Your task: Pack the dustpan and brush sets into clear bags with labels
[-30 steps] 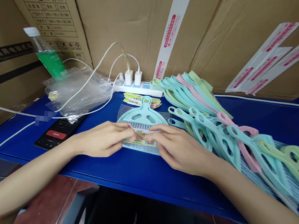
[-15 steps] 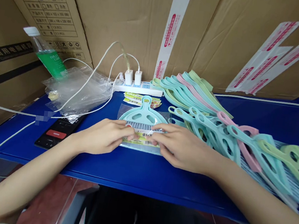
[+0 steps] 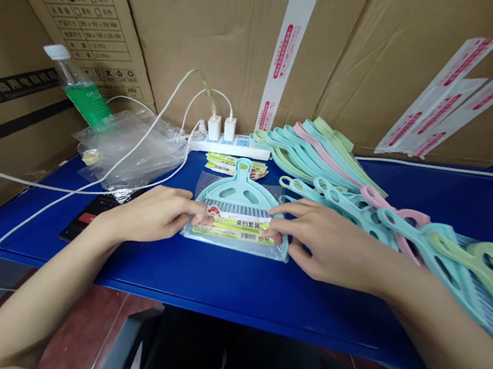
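A light-blue dustpan [image 3: 242, 178] lies flat on the table inside a clear plastic bag [image 3: 278, 254], with a grey-bristled brush [image 3: 234, 208] over it. Across the set is a yellow and white paper label [image 3: 246, 223] with a mushroom figure at its left end. My left hand [image 3: 157, 215] rests at that end, its thumb and index finger stretched out onto the label. On the right end lie the spread fingers of my right hand [image 3: 312, 234]. Neither hand grips anything visible; whether the label is inside the bag, I cannot tell.
Several dustpans [image 3: 317, 151] and brushes [image 3: 347, 206] in blue, green and pink are piled on the right. Behind are spare labels [image 3: 222, 163] and a power strip [image 3: 233, 146]. Left are plastic bags [image 3: 139, 141], a bottle [image 3: 86, 102], a phone [image 3: 84, 218] and a looping cable [image 3: 108, 176].
My hands have slid apart from the label's middle to its two ends, uncovering its printed front. The bagged dustpan set has stayed about where it was.
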A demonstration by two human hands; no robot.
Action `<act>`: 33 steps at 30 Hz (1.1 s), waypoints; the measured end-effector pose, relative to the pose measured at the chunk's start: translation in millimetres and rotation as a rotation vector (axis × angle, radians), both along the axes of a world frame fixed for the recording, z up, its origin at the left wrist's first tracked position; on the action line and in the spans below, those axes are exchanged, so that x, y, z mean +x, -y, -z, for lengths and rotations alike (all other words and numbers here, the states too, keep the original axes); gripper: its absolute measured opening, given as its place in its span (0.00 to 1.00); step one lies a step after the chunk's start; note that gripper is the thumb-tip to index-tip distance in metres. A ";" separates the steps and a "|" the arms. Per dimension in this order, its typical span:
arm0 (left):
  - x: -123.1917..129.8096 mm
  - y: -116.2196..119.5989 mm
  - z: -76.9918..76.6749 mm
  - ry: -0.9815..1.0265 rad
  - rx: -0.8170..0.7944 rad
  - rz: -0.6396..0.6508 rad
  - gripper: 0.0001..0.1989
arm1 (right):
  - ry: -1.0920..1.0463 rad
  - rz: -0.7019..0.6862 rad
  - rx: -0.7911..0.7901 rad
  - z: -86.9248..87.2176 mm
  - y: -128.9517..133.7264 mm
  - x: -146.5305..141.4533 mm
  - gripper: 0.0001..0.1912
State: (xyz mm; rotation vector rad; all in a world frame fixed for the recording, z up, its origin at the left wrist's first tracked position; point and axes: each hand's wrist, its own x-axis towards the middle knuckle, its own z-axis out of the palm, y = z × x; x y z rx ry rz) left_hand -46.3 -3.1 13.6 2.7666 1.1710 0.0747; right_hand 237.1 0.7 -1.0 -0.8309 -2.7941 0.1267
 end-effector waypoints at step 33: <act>-5.3 -6.9 2.6 0.057 0.022 -0.095 0.13 | 0.007 0.077 -0.067 -1.4 -3.1 2.9 0.12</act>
